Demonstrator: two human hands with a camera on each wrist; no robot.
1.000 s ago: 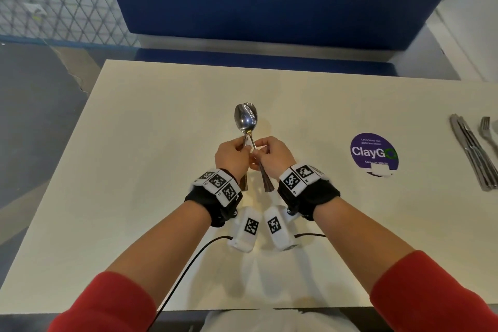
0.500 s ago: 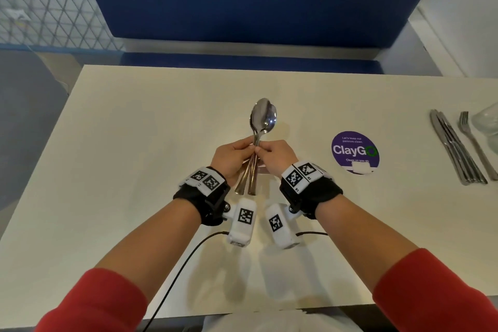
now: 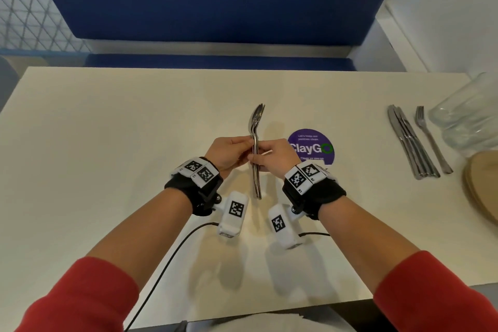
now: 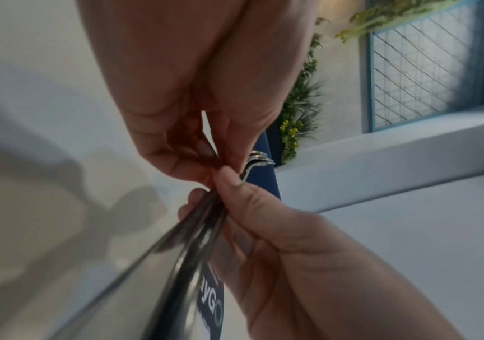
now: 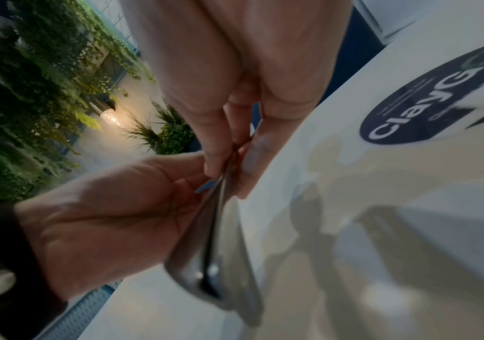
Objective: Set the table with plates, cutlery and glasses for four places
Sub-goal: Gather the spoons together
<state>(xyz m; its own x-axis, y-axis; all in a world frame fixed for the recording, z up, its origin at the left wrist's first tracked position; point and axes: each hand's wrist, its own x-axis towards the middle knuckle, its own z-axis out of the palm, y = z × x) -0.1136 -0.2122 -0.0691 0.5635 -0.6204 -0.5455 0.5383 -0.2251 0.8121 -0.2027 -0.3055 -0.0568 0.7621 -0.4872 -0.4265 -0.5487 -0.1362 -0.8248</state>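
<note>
A bundle of metal spoons (image 3: 256, 143) stands edge-on above the middle of the cream table (image 3: 107, 143), bowls pointing away from me. My left hand (image 3: 246, 151) pinches the handles from the left. From the right, my right hand (image 3: 257, 159) pinches the same handles. In the left wrist view the stacked handles (image 4: 194, 241) run between the fingertips of both hands. The right wrist view shows the handle ends (image 5: 214, 230) blurred and close. Knives (image 3: 409, 140), a fork (image 3: 431, 137), clear glasses (image 3: 469, 116) and tan plates (image 3: 482, 186) lie at the far right.
A round purple sticker (image 3: 312, 147) sits on the table just right of my hands. A blue bench (image 3: 215, 0) runs behind the far edge. Cables trail from the wrist cameras over the near edge. The table's left half is bare.
The spoons have turned from bowls facing me to edge-on, and their splayed handles are drawn together. My view has swung right, bringing the glasses and plates into sight.
</note>
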